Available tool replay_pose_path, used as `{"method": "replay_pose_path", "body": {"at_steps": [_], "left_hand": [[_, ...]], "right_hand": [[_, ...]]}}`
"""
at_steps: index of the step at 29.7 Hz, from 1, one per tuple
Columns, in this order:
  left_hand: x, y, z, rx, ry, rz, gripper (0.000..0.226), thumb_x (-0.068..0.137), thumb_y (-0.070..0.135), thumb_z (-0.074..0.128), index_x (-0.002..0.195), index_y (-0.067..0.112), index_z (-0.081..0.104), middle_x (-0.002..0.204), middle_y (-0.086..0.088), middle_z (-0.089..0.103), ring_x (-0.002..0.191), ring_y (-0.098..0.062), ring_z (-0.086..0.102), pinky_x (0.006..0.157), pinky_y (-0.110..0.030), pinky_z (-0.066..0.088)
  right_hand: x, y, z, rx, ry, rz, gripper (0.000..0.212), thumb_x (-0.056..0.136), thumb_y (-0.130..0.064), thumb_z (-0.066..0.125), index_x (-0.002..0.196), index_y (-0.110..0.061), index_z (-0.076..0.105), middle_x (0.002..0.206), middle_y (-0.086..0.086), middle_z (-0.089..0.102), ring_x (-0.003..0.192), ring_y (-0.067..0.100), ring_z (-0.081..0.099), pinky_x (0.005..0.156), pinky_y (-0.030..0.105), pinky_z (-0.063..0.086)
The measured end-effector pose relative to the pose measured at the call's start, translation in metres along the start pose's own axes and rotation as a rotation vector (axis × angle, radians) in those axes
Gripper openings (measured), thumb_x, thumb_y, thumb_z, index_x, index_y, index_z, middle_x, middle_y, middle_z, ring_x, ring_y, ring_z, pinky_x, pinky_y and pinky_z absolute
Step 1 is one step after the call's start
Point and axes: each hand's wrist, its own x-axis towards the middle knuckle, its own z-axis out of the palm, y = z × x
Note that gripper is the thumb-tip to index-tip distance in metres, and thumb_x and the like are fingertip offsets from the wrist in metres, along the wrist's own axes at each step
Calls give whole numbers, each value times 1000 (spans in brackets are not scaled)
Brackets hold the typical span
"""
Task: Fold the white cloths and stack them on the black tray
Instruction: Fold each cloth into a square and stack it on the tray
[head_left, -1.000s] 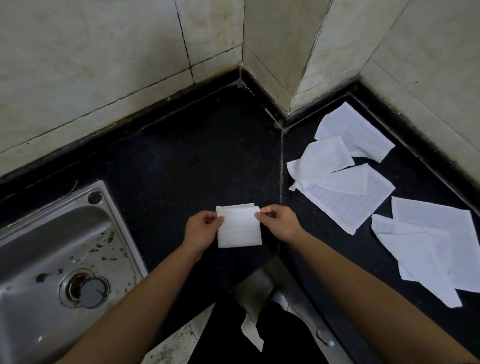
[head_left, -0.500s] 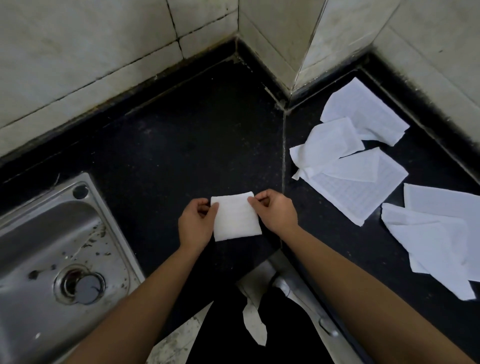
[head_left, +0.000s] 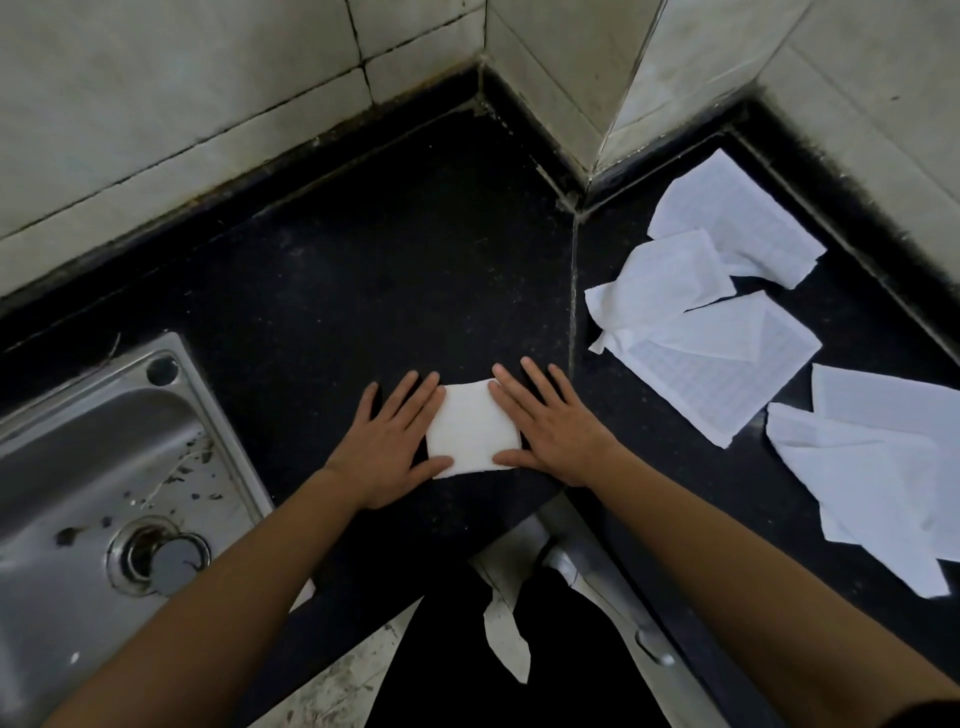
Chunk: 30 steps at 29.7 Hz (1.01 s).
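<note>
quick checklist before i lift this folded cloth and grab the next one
1. Folded cloth lies flat on the countertop: ok.
2. Left hand and right hand press its sides with straight fingers: ok.
3. Layers aligned at the side edges: cannot tell, the hands cover them.
4. Black tray to stack on: cannot tell, none shows in view.
5. Loose cloths to fold lie spread on the right: ok.
6. Folded cloth apart from the sink: ok.

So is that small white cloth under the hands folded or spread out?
Folded: the small white cloth is a compact square, the left hand and right hand pressing it flat.
</note>
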Motion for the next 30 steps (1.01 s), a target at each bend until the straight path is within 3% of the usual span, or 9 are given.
{"method": "replay_pose_path", "body": {"at_steps": [5,9,13,19,24,27,30], "left_hand": [[3,-1,7,-14,-20,9,88,92,74,13,154,19,-16,159,2,-30,146,-17,-27,119,-56,-7],[-2,3,-5,-12,-78,-17,90,89,76,15,152,22,-21,157,0,-34,145,-21,-28,120,-55,-2],[-22,9,-16,-90,139,-149,84,90,73,9,153,22,-11,160,-5,-27,148,-27,-19,119,-48,1],[-2,35,-44,-79,255,-130,77,94,61,17,155,14,19,164,-13,3,150,-33,13,115,-53,26],[34,75,-62,-112,184,-31,66,102,44,33,157,17,8,165,-8,4,151,-27,5,119,-50,20],[46,78,-63,103,62,132,70,99,18,40,156,23,0,164,-10,-3,151,-29,0,118,-50,19],[60,71,-69,307,-8,268,79,93,1,45,157,22,5,164,-8,-5,151,-29,-2,119,-50,18]], "right_hand": [[3,-2,5,48,-36,14,94,89,-77,10,157,-13,3,167,7,4,152,37,9,121,56,13],[-3,-7,-10,57,-130,87,96,79,-81,-3,154,-23,-18,165,10,-14,152,36,-7,122,56,8],[-39,-4,-22,249,-51,321,87,93,-72,20,159,-22,-4,164,11,-20,153,29,-10,124,48,4],[-112,22,-46,295,27,587,72,102,-55,29,159,-18,6,166,13,-6,153,30,1,124,45,10],[-152,17,-54,456,79,806,68,103,-51,37,158,-18,14,163,11,20,149,29,20,119,43,22],[-154,-4,-47,620,68,862,68,101,-46,43,157,-17,18,155,10,34,139,30,36,111,43,36],[-137,-28,-39,822,49,893,66,100,-40,49,156,-18,22,147,11,42,131,31,46,104,42,43]]}}
